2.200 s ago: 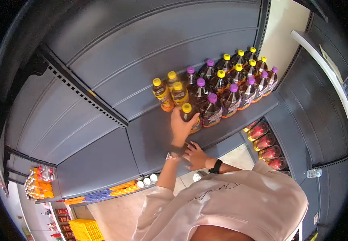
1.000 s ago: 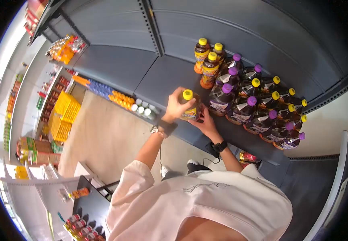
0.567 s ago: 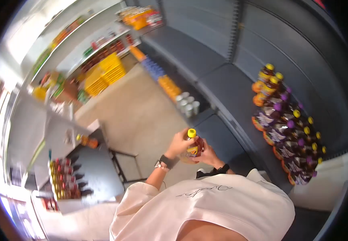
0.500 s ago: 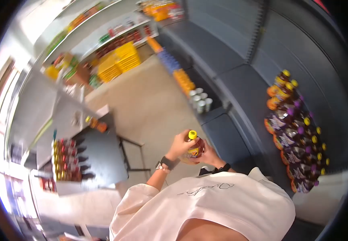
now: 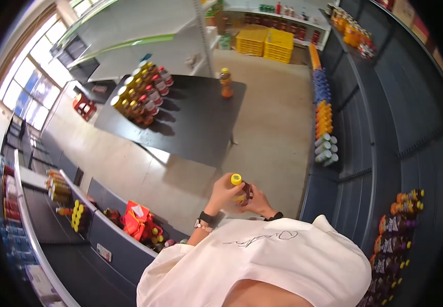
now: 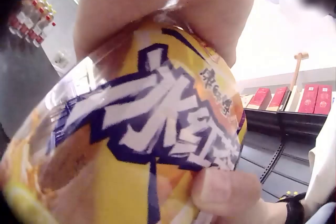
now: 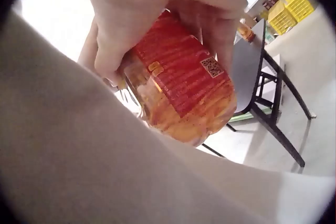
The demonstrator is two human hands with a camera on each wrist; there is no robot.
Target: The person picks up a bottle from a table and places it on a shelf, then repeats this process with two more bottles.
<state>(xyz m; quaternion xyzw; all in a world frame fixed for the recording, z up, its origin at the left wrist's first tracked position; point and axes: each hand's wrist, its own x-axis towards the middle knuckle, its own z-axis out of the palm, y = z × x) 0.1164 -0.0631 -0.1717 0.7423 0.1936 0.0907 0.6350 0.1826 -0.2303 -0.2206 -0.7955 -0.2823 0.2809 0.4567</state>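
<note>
In the head view, a bottle of iced tea (image 5: 241, 197) with a yellow cap stands upright before my chest, held in both hands. My left hand (image 5: 221, 193) grips its upper part from the left, just under the cap. From the other side my right hand (image 5: 260, 201) holds the lower body. The left wrist view is filled by the bottle's yellow label (image 6: 131, 145) with large white characters; a thumb (image 6: 226, 188) presses its lower right. A red label side (image 7: 178, 66) and the amber base show in the right wrist view, with fingers wrapped over the top.
Ahead stands a dark table (image 5: 196, 120) bearing rows of bottles (image 5: 144, 94) and one lone orange-labelled bottle (image 5: 225, 84). Dark shelving (image 5: 357, 169) runs along the right, with bottles (image 5: 392, 238) on it. Yellow crates (image 5: 265, 43) sit at the back. Lower left, a shelf holds a red bag (image 5: 138, 221).
The bottle was picked up from the shelf group by my left hand, and my right hand joined it. The view has swung left, away from the shelf, and now faces the table.
</note>
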